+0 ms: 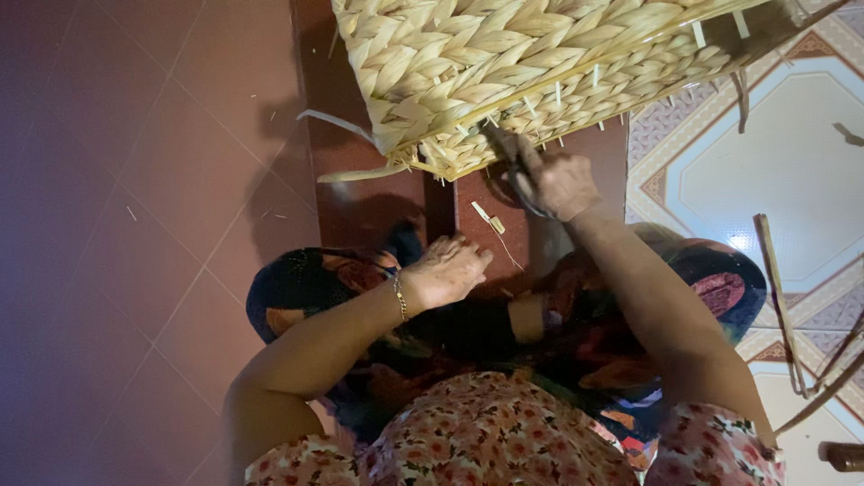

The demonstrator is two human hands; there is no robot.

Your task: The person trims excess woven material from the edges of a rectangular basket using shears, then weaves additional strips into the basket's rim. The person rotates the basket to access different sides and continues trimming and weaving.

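Trimming is the step in hand: the right hand [562,184] is closed round dark scissors [513,162], blades at the stray fibre ends bristling from the woven basket [504,63] propped on the floor above the knees. The left hand [447,270] rests loosely curled, empty. The next snip likely needs blades flush against the thick, dry, straw-coloured plaits. Cut scraps [489,219] lie on red tile.

— Any packages, labels, signs or screens here?

— None that I can see. From twelve o'clock round to six, and back up through nine, nothing wrapped, printed, posted or lit shows anywhere.

— Nothing small, off toward three o'clock?

— No. That edge is dim and some bits there are too small to tell, but nothing reads as a package or label.
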